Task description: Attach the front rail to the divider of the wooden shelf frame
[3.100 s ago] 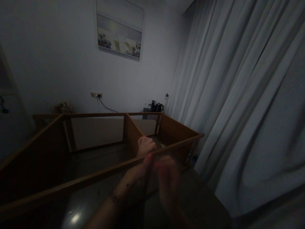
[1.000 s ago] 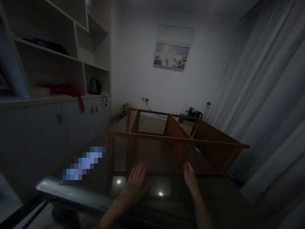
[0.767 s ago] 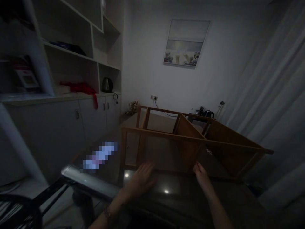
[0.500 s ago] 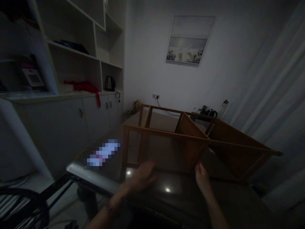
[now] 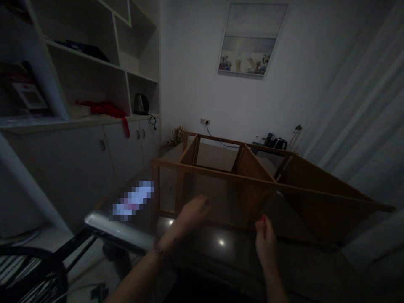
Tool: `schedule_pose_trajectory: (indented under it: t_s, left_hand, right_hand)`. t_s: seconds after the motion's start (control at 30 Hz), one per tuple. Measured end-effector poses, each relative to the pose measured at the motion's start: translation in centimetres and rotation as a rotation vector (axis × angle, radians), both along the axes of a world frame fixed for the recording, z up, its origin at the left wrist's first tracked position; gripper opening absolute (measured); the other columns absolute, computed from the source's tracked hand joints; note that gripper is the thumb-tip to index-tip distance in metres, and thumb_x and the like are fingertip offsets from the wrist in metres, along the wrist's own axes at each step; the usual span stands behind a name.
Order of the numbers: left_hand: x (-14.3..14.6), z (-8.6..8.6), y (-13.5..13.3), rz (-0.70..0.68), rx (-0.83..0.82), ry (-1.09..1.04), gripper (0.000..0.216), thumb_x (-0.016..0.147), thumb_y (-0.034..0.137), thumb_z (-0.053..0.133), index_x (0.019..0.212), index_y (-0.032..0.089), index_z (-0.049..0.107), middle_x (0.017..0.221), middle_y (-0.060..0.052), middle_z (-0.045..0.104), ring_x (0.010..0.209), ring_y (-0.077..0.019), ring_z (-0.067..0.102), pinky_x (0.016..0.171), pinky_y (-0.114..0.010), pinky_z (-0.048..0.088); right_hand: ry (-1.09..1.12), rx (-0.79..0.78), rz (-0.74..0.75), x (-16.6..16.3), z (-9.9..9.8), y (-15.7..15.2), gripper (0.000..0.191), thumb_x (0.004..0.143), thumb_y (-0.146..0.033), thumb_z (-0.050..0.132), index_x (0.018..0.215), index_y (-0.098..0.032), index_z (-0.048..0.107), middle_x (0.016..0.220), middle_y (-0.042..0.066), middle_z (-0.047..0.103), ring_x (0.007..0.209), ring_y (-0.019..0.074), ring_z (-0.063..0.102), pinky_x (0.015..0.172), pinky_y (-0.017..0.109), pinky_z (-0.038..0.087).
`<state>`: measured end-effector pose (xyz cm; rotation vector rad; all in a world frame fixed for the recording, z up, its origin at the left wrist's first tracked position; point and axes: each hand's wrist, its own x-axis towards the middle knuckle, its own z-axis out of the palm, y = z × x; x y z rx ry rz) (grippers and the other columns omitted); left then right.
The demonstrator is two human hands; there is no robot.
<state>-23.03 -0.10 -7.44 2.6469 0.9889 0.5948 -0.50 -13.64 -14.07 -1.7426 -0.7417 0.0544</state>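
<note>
The left hand has been lifted, fingers spread, toward the wooden frame; the right hand, loosely curled and empty, is kept at its base on the worktop.

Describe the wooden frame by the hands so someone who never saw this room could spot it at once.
Look below the framed picture on the back wall, to the dark glossy table. On it lies the wooden frame, an open brown shelf unit with one upright divider, just beyond the left hand and right hand. It is the only brown wooden piece; the cabinets are pale.
</note>
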Motion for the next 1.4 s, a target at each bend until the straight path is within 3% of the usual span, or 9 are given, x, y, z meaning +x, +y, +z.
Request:
schedule_pose_trajectory:
  t_s: [0.23,0.43,0.6,0.73,0.87,1.03,1.1,1.23,1.4]
  left_hand:
    - [7.1,0.0,2.4,0.225,-0.071,0.253,0.034,0.089,0.035,0.050,0.114,0.012,0.053,0.104,-0.011,0.061,0.092,-0.0218,0.061,0.078,-0.040,0.050]
    - [9.0,-0.2,3.3,0.229,-0.098,0.383,0.035,0.087,0.034,0.055,0.116,0.015,0.052,0.116,-0.009,0.055,0.098,-0.0205,0.057,0.082,-0.041,0.050]
    - [8.6,0.0,3.6,0.165,-0.070,0.410,0.035,0.087,0.035,0.054,0.116,0.015,0.052,0.116,-0.009,0.055,0.098,-0.0204,0.057,0.082,-0.041,0.050]
    - [7.4,0.8,2.9,0.097,-0.026,0.368,0.033,0.088,0.035,0.053,0.113,0.015,0.053,0.112,-0.008,0.057,0.095,-0.0195,0.058,0.081,-0.040,0.050]
    - [5.7,1.8,0.6,-0.004,0.026,0.251,0.034,0.096,0.034,0.029,0.095,0.018,0.058,0.090,-0.008,0.065,0.085,-0.0197,0.062,0.073,-0.031,0.045]
    - [5.1,1.4,-3.3,-0.183,0.062,-0.018,0.030,0.096,0.035,0.031,0.087,0.022,0.056,0.082,0.000,0.062,0.074,-0.0127,0.058,0.065,-0.023,0.039]
    - [5.7,1.1,-4.8,-0.326,0.151,-0.073,0.027,0.095,0.033,0.037,0.080,0.021,0.056,0.076,0.000,0.061,0.073,-0.0134,0.055,0.066,-0.025,0.037]
    - [7.1,0.7,-6.9,-0.470,0.331,-0.044,0.013,0.092,0.024,0.045,0.083,0.020,0.054,0.078,0.002,0.061,0.073,-0.0142,0.051,0.066,-0.029,0.033]
    - [7.4,0.0,-7.3,-0.491,0.411,-0.008,0.007,0.091,0.021,0.049,0.085,0.019,0.053,0.081,0.003,0.061,0.077,-0.0135,0.052,0.070,-0.030,0.033]
  right_hand:
    - [0.020,0.028,-0.045,-1.0,1.4,-1.2,0.044,0.082,-0.058,0.036,0.086,-0.020,0.057,0.076,0.006,0.064,0.070,0.0200,0.059,0.066,0.029,0.043]
    - [0.022,0.020,-0.070,-1.7,2.0,-1.6,0.048,0.078,-0.064,0.043,0.079,-0.019,0.058,0.080,0.007,0.064,0.079,0.0215,0.057,0.068,0.028,0.040]
    - [0.035,0.009,0.013,-2.5,2.7,-1.6,0.052,0.082,-0.065,0.037,0.064,-0.019,0.053,0.058,0.000,0.053,0.058,0.0147,0.047,0.058,0.026,0.037]
    - [0.087,0.041,0.007,-2.6,3.0,-1.7,0.056,0.084,-0.066,0.031,0.076,-0.017,0.057,0.067,0.002,0.058,0.065,0.0164,0.053,0.061,0.026,0.040]
    - [0.126,0.047,0.032,-2.3,2.9,-2.4,0.057,0.087,-0.062,0.024,0.088,-0.018,0.061,0.067,0.001,0.059,0.063,0.0158,0.055,0.059,0.025,0.042]
    - [0.091,0.058,0.072,-2.3,2.8,-4.3,0.049,0.085,-0.055,0.042,0.118,-0.021,0.053,0.095,0.006,0.065,0.085,0.0189,0.060,0.071,0.027,0.045]
    - [0.071,0.043,0.127,-2.5,3.1,-5.0,0.042,0.085,-0.051,0.046,0.112,-0.021,0.056,0.094,0.006,0.066,0.081,0.0192,0.061,0.068,0.027,0.044]
    - [-0.262,-0.102,0.189,-2.8,4.2,-5.4,0.030,0.088,-0.046,0.046,0.079,-0.022,0.062,0.073,0.003,0.065,0.066,0.0180,0.059,0.068,0.030,0.040]
    - [-0.670,-0.132,0.266,-2.2,4.5,-4.7,0.029,0.093,-0.034,0.039,0.077,-0.023,0.060,0.072,0.002,0.066,0.067,0.0166,0.061,0.074,0.031,0.034]
